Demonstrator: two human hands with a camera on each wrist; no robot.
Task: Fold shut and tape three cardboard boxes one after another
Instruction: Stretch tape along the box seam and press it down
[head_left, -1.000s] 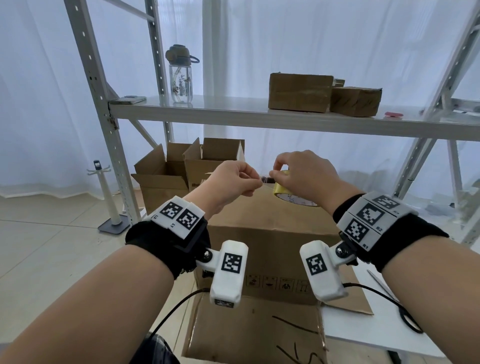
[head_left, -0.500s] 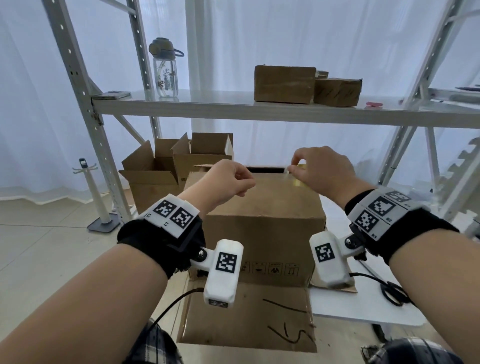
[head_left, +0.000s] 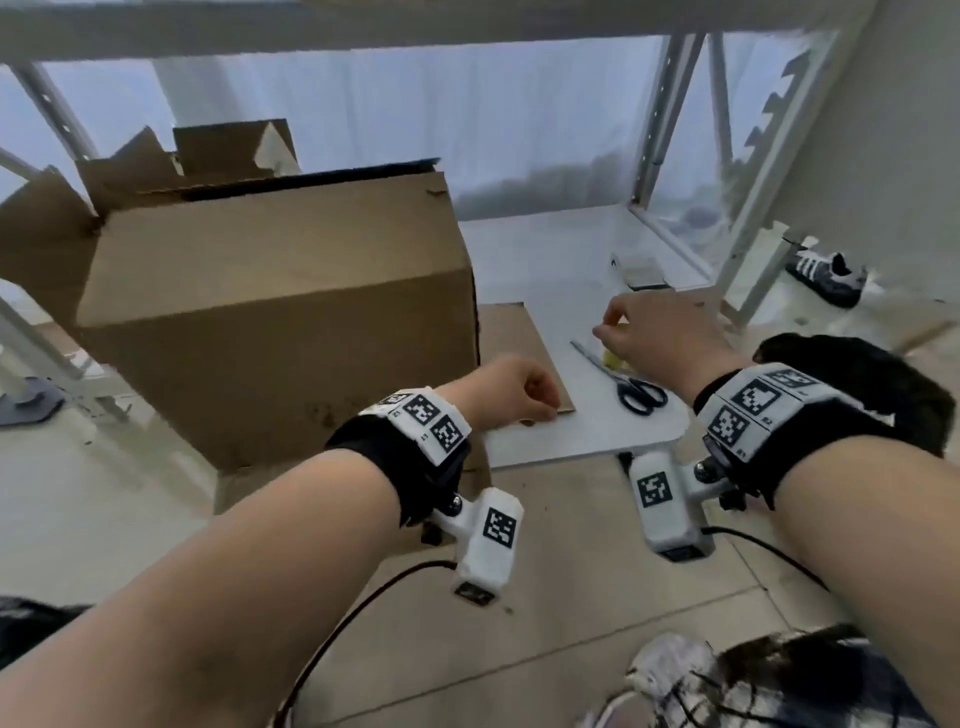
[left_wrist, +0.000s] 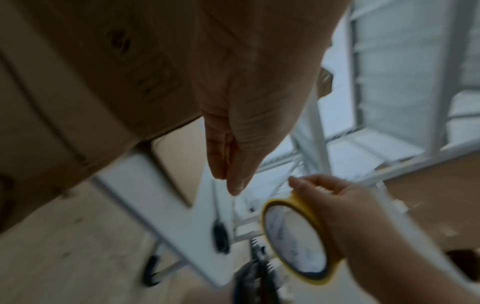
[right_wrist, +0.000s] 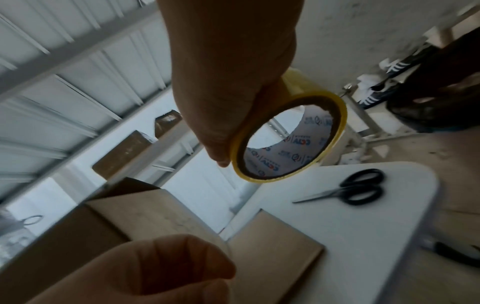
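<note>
Right hand (right_wrist: 228, 86) is gripping the yellow-rimmed clear tape roll (right_wrist: 288, 139) above the white worktop (right_wrist: 363, 236).
Left hand (head_left: 506, 392) is curling as if pinching; tape end indiscernible. The roll is probably light and stiff, best gripped across its rim.

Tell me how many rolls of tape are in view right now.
1. The yellow tape roll is gripped in the right hand, above the white table near the scissors. Others could be hidden behind the cardboard box.
</note>
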